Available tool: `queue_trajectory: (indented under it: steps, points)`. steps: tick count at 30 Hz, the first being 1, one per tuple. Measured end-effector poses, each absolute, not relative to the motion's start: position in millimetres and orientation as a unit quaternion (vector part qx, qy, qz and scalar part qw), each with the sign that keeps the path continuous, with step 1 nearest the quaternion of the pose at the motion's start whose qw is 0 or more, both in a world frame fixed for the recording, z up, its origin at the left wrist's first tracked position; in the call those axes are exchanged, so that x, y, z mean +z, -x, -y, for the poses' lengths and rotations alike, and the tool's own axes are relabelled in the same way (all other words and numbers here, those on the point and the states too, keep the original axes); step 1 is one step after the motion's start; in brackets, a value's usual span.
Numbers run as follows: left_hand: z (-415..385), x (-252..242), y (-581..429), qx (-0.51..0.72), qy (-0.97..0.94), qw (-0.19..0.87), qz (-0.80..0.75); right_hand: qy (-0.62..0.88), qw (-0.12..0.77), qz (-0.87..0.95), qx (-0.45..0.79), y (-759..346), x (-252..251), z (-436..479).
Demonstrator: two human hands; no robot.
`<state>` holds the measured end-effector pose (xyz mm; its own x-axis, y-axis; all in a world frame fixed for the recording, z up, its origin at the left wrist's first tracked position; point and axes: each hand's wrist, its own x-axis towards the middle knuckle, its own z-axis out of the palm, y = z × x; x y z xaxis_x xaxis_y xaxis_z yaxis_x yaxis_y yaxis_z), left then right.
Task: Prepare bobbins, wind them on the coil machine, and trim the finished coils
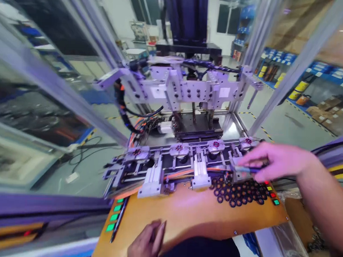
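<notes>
Seemingly, the right hand (274,162) grips a tool (246,169); black rings (238,194) crowd nearby.

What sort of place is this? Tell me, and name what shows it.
Most likely a factory workshop, on the assembly side: a metal-framed machine with a row of fixtures, many small black rings on an orange panel, and blue boxes shelved at right.

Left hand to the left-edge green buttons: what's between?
Head view: a dark, pen-like stick on the orange board, beside the green buttons; then board surface to the left hand.
</notes>
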<state>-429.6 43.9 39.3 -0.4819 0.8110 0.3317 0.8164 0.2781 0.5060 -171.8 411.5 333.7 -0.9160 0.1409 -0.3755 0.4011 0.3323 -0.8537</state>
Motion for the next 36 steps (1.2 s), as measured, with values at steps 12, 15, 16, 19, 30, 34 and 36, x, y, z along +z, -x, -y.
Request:
queue_trajectory:
  steps: [12,15,16,19,30,34,36]
  points:
    - [-67.1,67.3,394.3,-0.343,0.554,-0.242,0.719,-0.296,-0.064,-0.633,-0.713,239.3,75.0,-203.9]
    - [-69.0,67.9,391.0,-0.346,0.554,-0.246,0.716,-0.361,-0.124,-0.699,-0.604,240.5,61.3,-199.3]
    - [-69.0,67.8,390.6,-0.348,0.553,-0.244,0.717,-0.375,-0.142,-0.722,-0.563,239.6,59.4,-199.7]
    - [-66.0,70.7,392.7,-0.355,0.551,-0.227,0.720,-0.387,-0.175,-0.781,-0.457,238.6,55.4,-200.4]
    - [-58.1,195.6,547.2,-0.276,0.568,0.002,0.775,-0.125,-0.222,-0.945,-0.205,240.3,183.3,-266.7]
    - [-126.4,238.9,604.8,-0.196,0.633,0.021,0.749,-0.057,-0.092,-0.993,-0.054,305.7,252.2,-335.6]
    - [-157.5,243.5,616.6,-0.160,0.652,0.017,0.741,-0.047,-0.067,-0.996,-0.045,341.6,259.9,-359.0]
